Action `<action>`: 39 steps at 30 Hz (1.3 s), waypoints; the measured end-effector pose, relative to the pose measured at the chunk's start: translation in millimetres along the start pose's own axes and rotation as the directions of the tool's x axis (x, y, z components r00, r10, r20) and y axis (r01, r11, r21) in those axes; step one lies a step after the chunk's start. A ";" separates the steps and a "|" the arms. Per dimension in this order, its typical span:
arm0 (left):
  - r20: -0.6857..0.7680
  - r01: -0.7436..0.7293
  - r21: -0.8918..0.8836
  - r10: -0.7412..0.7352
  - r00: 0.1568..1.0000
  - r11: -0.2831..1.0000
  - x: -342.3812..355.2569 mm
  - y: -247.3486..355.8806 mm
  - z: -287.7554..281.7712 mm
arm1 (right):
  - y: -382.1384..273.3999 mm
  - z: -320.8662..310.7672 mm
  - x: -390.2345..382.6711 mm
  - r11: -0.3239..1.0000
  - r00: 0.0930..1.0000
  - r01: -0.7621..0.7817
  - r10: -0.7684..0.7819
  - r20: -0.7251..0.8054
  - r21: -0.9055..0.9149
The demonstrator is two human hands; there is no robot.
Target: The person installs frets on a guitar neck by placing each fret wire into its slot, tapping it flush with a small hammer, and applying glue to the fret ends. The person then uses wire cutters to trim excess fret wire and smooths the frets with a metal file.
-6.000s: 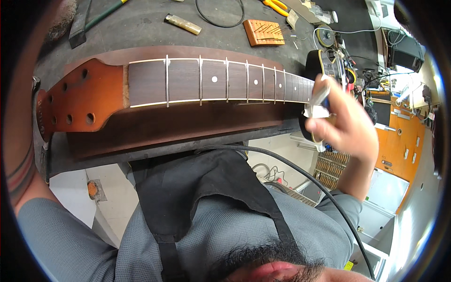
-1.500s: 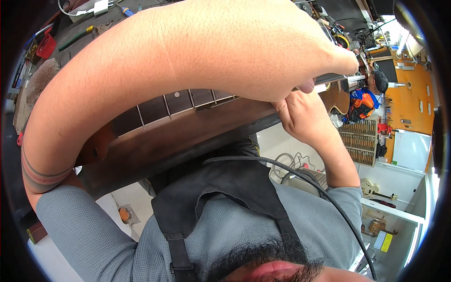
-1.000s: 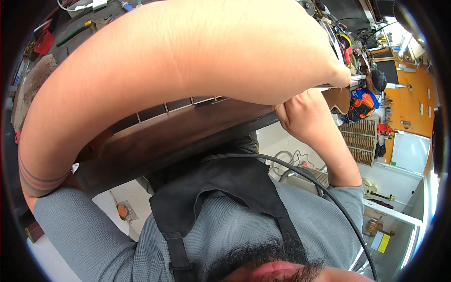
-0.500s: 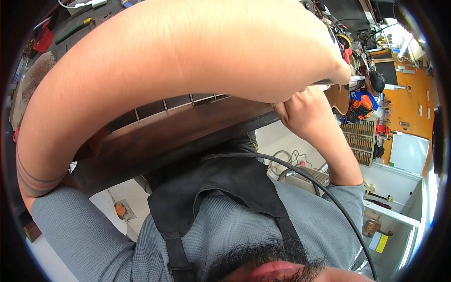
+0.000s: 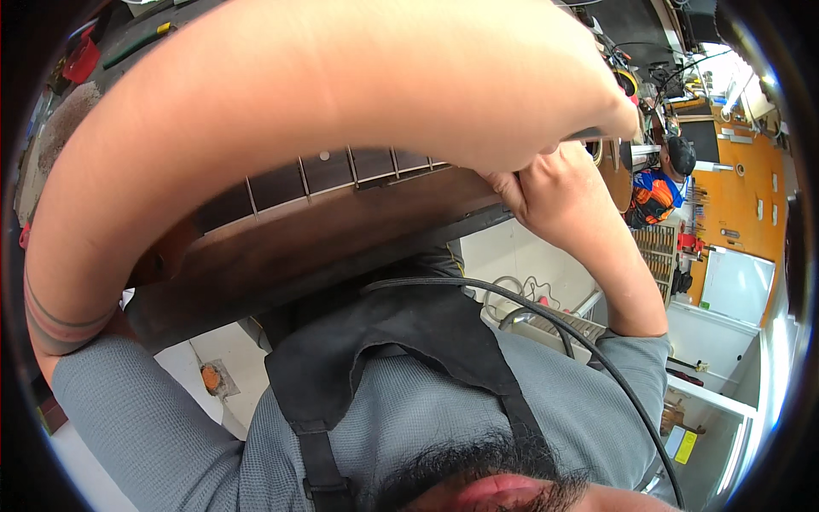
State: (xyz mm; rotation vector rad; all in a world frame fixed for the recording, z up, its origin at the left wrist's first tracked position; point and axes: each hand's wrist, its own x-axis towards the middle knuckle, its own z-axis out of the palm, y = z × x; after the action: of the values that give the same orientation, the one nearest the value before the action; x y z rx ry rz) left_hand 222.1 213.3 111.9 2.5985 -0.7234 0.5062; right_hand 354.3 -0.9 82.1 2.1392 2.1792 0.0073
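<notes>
Mid-frame, frets (image 5: 304, 177) are already laid across the guitar neck (image 5: 329, 176), the rest hidden; upper right, what left hand (image 5: 565, 96) and right hand (image 5: 556, 186) grip cannot be told.

Dark workbench (image 5: 188, 317) with brown board (image 5: 341, 224), green-handled tool (image 5: 130, 51), red container (image 5: 82, 61).

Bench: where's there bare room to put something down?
The brown strip between the neck and the bench's near edge looks bare. It's crowded around the left hand and right hand, and among the clutter beyond.
</notes>
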 end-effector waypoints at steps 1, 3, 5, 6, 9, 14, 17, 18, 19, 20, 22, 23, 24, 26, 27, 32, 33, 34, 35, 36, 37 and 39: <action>-0.001 0.002 -0.001 -0.002 1.000 1.000 0.1 0.2 0.4 | -1.1 -1.2 0.1 1.000 0.999 -0.019 0.020 0.033 -0.025; -0.003 0.017 0.007 -0.017 1.000 1.000 -1.4 -0.5 -1.0 | 1.4 -2.5 4.8 0.999 0.999 0.011 -0.009 0.043 -0.041; -0.011 0.025 0.012 -0.025 1.000 1.000 -2.4 -0.4 -0.7 | 5.2 -3.5 8.1 0.998 0.998 0.047 -0.046 0.040 -0.037; -0.010 0.019 0.009 -0.019 1.000 1.000 -2.4 -1.6 0.0 | 5.5 -4.2 7.5 0.998 0.997 0.043 -0.040 0.061 -0.042; -0.017 0.019 0.008 -0.018 1.000 1.000 -3.2 -2.4 -1.1 | 8.2 -9.4 6.2 0.995 0.978 -0.015 0.036 0.205 -0.103; -0.011 0.044 0.028 -0.043 0.999 0.999 -5.0 -2.6 -5.5 | 17.1 -13.3 15.5 0.991 0.986 0.103 -0.090 0.140 -0.087; -0.007 0.054 0.044 -0.053 0.999 0.998 -5.0 -1.6 -7.6 | 14.7 -19.3 19.1 0.990 0.984 0.121 -0.111 0.139 -0.065; 0.002 0.060 0.045 -0.060 0.998 0.997 -4.0 -3.1 -6.9 | 14.8 -19.9 19.1 0.991 0.983 0.117 -0.106 0.149 -0.069; 0.031 0.071 0.063 -0.073 0.997 0.996 -1.5 -2.7 -8.5 | 15.4 -20.8 18.1 0.991 0.982 0.110 -0.098 0.161 -0.073; 0.121 0.130 0.126 -0.145 0.982 0.984 3.2 2.4 -15.1 | 18.4 -19.4 20.0 0.987 0.981 0.135 -0.120 0.150 -0.090; 0.180 0.165 0.192 -0.200 0.963 0.967 7.2 5.6 -16.7 | 24.0 -18.2 23.4 0.984 0.971 0.137 -0.111 0.213 -0.110; -0.100 0.049 0.154 -0.034 0.994 0.987 -7.6 -7.2 2.5 | 23.0 -24.3 23.2 0.985 0.956 0.113 -0.071 0.283 -0.133; -0.224 -0.008 0.129 0.037 0.974 0.992 -10.4 -17.8 13.9 | 26.1 -22.4 26.0 0.985 0.954 0.124 -0.086 0.286 -0.120; -0.322 -0.091 0.118 0.125 0.938 0.989 -9.3 -26.5 26.4 | 25.1 -25.4 24.0 0.981 0.968 0.166 -0.144 0.206 -0.096; -0.309 -0.068 0.106 0.098 0.946 0.992 -18.8 -17.9 17.3 | 27.8 -23.1 27.8 0.980 0.967 0.184 -0.168 0.190 -0.071; -0.289 -0.046 -0.018 0.039 0.956 0.999 -23.6 -8.7 -4.2 | 30.5 -27.7 37.7 0.989 0.946 0.140 -0.123 0.300 -0.037; -0.275 -0.013 -0.006 0.010 0.961 1.000 -24.4 -6.5 -3.9 | 30.9 -27.4 39.0 0.989 0.944 0.143 -0.126 0.304 -0.034; -0.261 0.020 0.006 -0.018 0.965 1.000 -25.0 -4.4 -3.8 | 31.4 -26.9 40.4 0.989 0.942 0.147 -0.130 0.309 -0.031; -0.238 0.091 0.075 -0.071 0.969 0.993 -30.5 11.3 -4.6 | 30.9 -26.9 41.5 0.988 0.941 0.154 -0.137 0.310 -0.030; -0.233 0.055 0.086 -0.034 0.972 0.995 -35.5 5.0 -4.4 | 31.6 -25.1 43.0 0.982 0.940 0.183 -0.162 0.299 -0.041; -0.226 0.018 0.091 0.003 0.974 0.996 -39.0 -1.3 -4.7 | 32.7 -24.1 43.4 0.977 0.939 0.208 -0.185 0.290 -0.049; -0.147 -0.011 0.058 0.020 0.989 0.998 -39.2 -10.5 -10.8 | 34.1 -21.5 46.0 0.964 0.933 0.256 -0.228 0.279 -0.069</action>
State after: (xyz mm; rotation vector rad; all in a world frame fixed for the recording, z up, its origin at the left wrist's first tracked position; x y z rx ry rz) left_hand 194.0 242.5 101.1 2.5762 -0.6893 0.7255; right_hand 386.1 46.9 103.0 1.6902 2.2083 -0.1720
